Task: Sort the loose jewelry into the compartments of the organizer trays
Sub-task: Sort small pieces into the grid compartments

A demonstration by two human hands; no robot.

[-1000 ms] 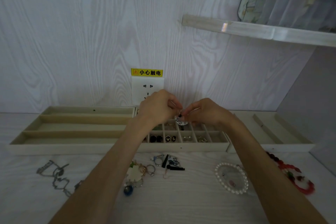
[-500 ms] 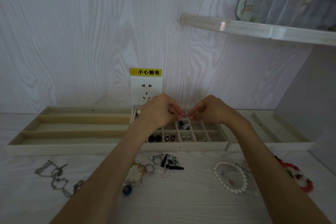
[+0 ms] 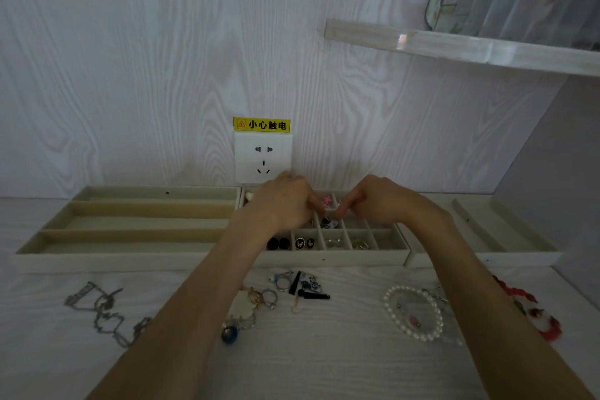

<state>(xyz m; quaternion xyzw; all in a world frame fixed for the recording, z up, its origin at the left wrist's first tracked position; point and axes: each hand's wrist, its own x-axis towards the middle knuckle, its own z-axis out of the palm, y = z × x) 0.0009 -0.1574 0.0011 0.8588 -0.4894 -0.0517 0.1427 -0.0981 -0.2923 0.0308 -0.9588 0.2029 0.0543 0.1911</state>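
Observation:
My left hand (image 3: 282, 204) and my right hand (image 3: 383, 201) hover with curled fingers over the middle organizer tray (image 3: 324, 258), the one with small compartments. Between the fingertips lies a small pink piece (image 3: 327, 201) in a back compartment; whether either hand still pinches it is unclear. Just in front, a black-and-white piece (image 3: 329, 223) rests in its compartment. The front row holds black studs (image 3: 278, 243), butterfly studs (image 3: 304, 243) and metal pieces (image 3: 358, 243). Loose on the table are rings (image 3: 264, 299), a blue ring (image 3: 229, 333), black pieces (image 3: 311, 295), a pearl bracelet (image 3: 412, 315), a silver chain (image 3: 104, 312) and red beads (image 3: 535, 312).
A tray with long slots (image 3: 130, 261) sits to the left, and another tray (image 3: 487, 258) to the right. Behind the trays a wall socket (image 3: 263, 157) carries a yellow warning label. A shelf (image 3: 454, 45) juts out at the upper right.
The black-and-white piece left my fingers and now lies in a compartment. Both hands moved to the back row with the pink piece and lowered toward the tray.

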